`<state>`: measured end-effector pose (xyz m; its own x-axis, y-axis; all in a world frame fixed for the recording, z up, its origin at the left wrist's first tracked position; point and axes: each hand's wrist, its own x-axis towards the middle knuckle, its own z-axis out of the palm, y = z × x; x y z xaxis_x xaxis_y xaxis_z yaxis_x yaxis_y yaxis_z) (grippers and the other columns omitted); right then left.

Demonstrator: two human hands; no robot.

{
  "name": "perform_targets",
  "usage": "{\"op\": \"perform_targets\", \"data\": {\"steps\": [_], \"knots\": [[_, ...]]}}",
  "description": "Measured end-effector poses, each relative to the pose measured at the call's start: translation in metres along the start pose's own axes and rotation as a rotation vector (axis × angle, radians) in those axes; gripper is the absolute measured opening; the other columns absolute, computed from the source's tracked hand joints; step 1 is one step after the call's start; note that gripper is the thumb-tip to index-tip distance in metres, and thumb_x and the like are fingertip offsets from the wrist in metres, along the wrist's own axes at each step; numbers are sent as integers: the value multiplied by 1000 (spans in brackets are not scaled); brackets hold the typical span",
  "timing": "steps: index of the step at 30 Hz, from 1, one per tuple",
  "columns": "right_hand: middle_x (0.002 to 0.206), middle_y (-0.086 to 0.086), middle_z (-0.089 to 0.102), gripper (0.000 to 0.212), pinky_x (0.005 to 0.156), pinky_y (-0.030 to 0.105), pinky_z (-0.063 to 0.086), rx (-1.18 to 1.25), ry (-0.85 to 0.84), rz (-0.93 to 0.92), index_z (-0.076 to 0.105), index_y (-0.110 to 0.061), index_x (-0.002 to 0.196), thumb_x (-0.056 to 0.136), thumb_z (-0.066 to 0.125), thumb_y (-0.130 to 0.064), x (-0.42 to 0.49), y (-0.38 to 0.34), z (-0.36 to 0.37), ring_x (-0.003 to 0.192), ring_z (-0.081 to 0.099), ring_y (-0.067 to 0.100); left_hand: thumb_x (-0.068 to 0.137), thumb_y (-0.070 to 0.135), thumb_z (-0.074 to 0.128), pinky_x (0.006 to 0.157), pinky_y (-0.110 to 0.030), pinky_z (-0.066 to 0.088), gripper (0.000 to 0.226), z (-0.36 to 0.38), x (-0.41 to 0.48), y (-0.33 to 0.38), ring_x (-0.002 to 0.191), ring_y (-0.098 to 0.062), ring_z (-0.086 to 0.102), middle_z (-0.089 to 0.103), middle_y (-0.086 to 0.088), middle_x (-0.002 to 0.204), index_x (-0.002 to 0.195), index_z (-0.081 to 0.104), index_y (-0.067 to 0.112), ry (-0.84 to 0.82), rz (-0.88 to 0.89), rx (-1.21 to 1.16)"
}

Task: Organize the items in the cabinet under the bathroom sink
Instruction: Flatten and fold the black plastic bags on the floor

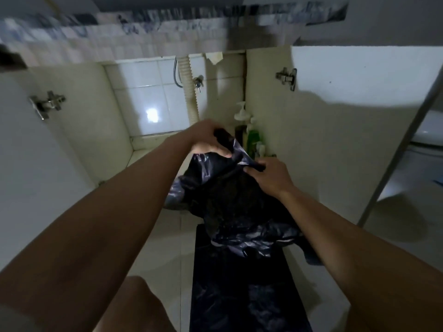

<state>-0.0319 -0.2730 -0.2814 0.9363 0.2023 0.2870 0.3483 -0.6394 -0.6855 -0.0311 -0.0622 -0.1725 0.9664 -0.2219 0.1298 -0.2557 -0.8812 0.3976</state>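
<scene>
A black plastic bag (230,202) is held over the floor before the open cabinet (115,121): its top edge is pinched by the right hand (268,176) and gripped by the left hand (206,140). Risk noted: thin film could tear if pulled apart. Beyond, the pump bottles (251,133) might be toppled by a swing.
</scene>
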Motion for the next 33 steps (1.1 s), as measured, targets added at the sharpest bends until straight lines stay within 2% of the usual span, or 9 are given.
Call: {"op": "perform_targets", "data": {"steps": [4, 7, 9, 11, 17, 20, 24, 30, 33], "knots": [[102, 2, 73, 25, 74, 29, 45, -92, -111, 21, 74, -26, 102, 87, 68, -45, 12, 4, -13, 96, 66, 23, 66, 33, 90, 68, -24, 47, 28, -5, 1, -19, 82, -17, 69, 75, 1, 85, 82, 73, 18, 89, -85, -143], [77, -23, 68, 10, 68, 12, 45, 128, -74, -23, 69, -35, 83, 83, 76, -42, 24, -16, -19, 73, 60, -9, 70, 29, 88, 68, -24, 47, 20, -6, 5, -9, 72, -11, 66, 75, -1, 82, 84, 75, 20, 103, -37, -223], [55, -27, 60, 25, 55, 8, 37, 242, -10, -63, 61, -32, 67, 89, 73, -29, 36, -29, -20, 57, 55, -13, 71, 35, 86, 71, -28, 48, 23, -5, 8, -9, 74, -11, 66, 74, -1, 83, 86, 75, 22, 111, -13, -232], [49, -25, 58, 28, 54, 8, 36, 343, 31, -39, 62, -29, 65, 92, 70, -25, 46, -31, -24, 51, 54, -11, 69, 43, 86, 73, -29, 50, 27, -2, 6, -19, 79, -10, 67, 74, 2, 83, 87, 74, 26, 79, -53, -166], [89, -10, 76, 17, 85, 33, 57, 321, -2, 27, 78, -26, 94, 83, 75, -39, 50, -7, -42, 86, 71, 8, 77, 38, 81, 77, -34, 56, 17, 1, -8, -46, 76, -13, 69, 74, 3, 77, 88, 78, 25, 171, -140, -61], [86, -6, 77, 20, 81, 32, 56, 377, 72, 11, 78, -20, 90, 80, 78, -38, 50, -15, -44, 83, 72, 9, 77, 39, 81, 71, -33, 58, 17, -6, -6, -36, 72, -15, 70, 73, 2, 75, 86, 77, 25, 145, -104, -1], [85, -6, 73, 18, 71, 23, 48, 184, 169, 60, 78, -22, 91, 84, 75, -38, 52, -12, -62, 77, 65, 5, 75, 46, 81, 73, -37, 58, 34, -20, -9, -52, 77, -22, 68, 73, -3, 84, 97, 77, 22, 98, -194, 181], [69, 0, 60, 29, 48, 23, 37, -114, 37, 182, 68, -11, 79, 79, 83, -35, 59, 17, -93, 61, 54, 11, 76, 48, 80, 74, -34, 54, 43, -32, -21, -83, 88, -26, 65, 73, -8, 103, 108, 76, 20, 141, -308, 280], [74, 5, 62, 33, 51, 24, 41, -261, -16, 205, 71, -4, 87, 80, 82, -34, 71, 22, -91, 64, 57, 17, 78, 49, 78, 74, -34, 53, 40, -34, -15, -85, 89, -27, 66, 73, -8, 102, 107, 76, 22, 172, -353, 295]]}}
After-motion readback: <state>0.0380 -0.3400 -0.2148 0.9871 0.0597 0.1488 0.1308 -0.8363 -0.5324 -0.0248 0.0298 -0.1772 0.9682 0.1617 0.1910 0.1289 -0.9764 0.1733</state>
